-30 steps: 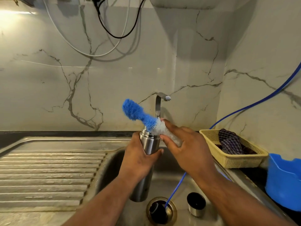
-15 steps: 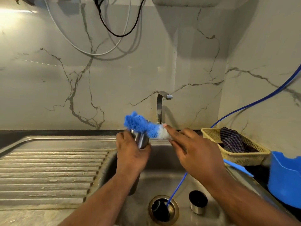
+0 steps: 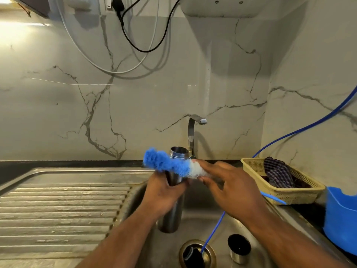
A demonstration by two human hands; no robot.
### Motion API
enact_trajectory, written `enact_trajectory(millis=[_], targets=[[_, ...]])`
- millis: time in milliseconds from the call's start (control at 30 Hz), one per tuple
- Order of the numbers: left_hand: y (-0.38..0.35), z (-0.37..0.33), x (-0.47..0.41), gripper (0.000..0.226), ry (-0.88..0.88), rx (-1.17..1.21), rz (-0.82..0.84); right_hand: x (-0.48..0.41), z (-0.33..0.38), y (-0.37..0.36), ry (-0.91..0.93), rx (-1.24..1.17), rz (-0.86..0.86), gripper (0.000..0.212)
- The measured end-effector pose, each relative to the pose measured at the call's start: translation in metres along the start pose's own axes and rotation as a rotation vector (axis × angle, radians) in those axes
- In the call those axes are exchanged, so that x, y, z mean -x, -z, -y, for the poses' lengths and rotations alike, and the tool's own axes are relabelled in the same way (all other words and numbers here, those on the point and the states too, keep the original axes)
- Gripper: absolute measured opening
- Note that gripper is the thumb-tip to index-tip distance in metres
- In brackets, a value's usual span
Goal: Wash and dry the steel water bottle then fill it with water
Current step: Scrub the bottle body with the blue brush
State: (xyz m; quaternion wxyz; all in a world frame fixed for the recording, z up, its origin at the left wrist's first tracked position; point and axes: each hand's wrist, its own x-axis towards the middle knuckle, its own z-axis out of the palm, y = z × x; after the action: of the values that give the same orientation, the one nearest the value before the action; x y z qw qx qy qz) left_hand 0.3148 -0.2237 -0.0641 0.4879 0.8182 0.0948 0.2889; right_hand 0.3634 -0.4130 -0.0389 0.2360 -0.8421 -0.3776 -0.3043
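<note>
My left hand grips the steel water bottle around its upper body, holding it upright over the sink basin with its open mouth at the top. My right hand holds a blue and white bottle brush by its white end. The brush lies almost level across the front of the bottle's neck, its blue head pointing left. The brush's thin blue handle sticks out behind my right hand. The bottle's steel cap stands in the basin by the drain.
The tap rises behind the bottle with no water running. A blue hose runs down into the drain. A ribbed draining board lies left. A yellow basket with checked cloth and a blue tub stand right.
The brush came out of the bottle's mouth and swung down to lie across the neck. My left hand shifted the bottle, which now stands upright with its mouth in view.
</note>
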Motion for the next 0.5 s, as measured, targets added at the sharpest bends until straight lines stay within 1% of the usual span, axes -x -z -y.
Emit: enact_trajectory(millis=[67, 133, 200, 233, 300, 367, 467, 500], targets=[[-0.004, -0.006, 0.002, 0.049, -0.007, 0.064, -0.008, 0.001, -0.002, 0.002, -0.001, -0.014, -0.041, 0.048], [-0.001, -0.011, 0.002, 0.062, 0.045, 0.208, -0.05, 0.0, -0.014, 0.006, -0.045, -0.101, -0.091, 0.045], [0.005, -0.015, 0.002, 0.074, 0.079, 0.358, -0.064, -0.001, -0.025, 0.01, -0.042, -0.164, -0.129, 0.045], [0.008, -0.017, 0.002, 0.074, 0.089, 0.45, -0.075, -0.001, -0.026, 0.011, -0.03, -0.153, -0.15, 0.045], [0.015, -0.018, 0.0, 0.066, 0.133, 0.673, -0.122, -0.002, -0.028, 0.009, -0.025, -0.131, -0.176, 0.046], [0.023, -0.017, -0.005, 0.062, 0.171, 0.846, -0.168, -0.003, -0.03, 0.009, -0.075, -0.174, -0.172, 0.046], [0.031, -0.016, -0.008, 0.057, 0.191, 0.941, -0.19, -0.006, -0.025, 0.017, -0.121, -0.194, -0.164, 0.046], [0.032, -0.017, -0.007, 0.06, 0.208, 0.957, -0.194, -0.009, -0.02, 0.023, -0.121, -0.173, -0.154, 0.046]])
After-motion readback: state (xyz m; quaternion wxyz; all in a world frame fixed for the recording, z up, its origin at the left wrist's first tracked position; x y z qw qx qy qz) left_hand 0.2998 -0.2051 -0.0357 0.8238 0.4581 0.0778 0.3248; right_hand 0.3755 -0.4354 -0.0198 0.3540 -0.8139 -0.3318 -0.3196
